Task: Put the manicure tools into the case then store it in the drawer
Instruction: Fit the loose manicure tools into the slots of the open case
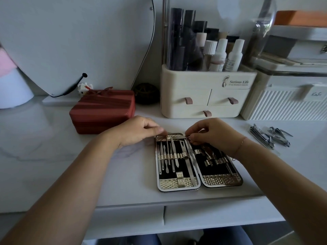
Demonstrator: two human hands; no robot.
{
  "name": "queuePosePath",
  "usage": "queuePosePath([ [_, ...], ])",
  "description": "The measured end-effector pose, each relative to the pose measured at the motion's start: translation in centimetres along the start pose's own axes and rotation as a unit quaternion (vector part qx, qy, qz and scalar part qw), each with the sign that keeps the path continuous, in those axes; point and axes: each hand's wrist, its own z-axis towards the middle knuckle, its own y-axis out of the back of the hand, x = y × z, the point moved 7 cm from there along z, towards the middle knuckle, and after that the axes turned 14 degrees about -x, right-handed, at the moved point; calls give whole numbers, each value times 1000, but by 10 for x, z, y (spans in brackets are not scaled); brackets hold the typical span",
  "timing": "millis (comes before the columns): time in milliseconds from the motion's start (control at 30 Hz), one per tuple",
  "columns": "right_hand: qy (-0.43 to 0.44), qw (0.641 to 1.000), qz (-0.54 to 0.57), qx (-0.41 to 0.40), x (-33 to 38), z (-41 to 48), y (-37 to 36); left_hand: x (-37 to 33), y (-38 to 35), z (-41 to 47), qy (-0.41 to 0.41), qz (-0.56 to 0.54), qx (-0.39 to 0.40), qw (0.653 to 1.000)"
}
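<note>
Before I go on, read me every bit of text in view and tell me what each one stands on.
"Serious Life": printed label on the cream drawer organiser.
Small print under those words: too small to read.
Handwritten tag on the white ribbed box: blurred, not legible.
Labels on the white bottles: too small to read.
Open manicure case: no text visible.

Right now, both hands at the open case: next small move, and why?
Likely slide the thin tool the left hand pinches down through the band: its top sits at the case's rim, and loose tools wait on the desk.
</note>
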Motion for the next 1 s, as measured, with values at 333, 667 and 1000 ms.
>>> queuePosePath([
  [333,4,1000,-4,-14,-3,0,0,1,1,0,2,2,4,1000],
  [667,7,1000,-6,-23,-2,-2,1,-1,-1,1,-12,25,2,1000],
  [1000,13,999,-13,-29,-3,-2,0,-2,-1,0,-14,19,10,1000],
])
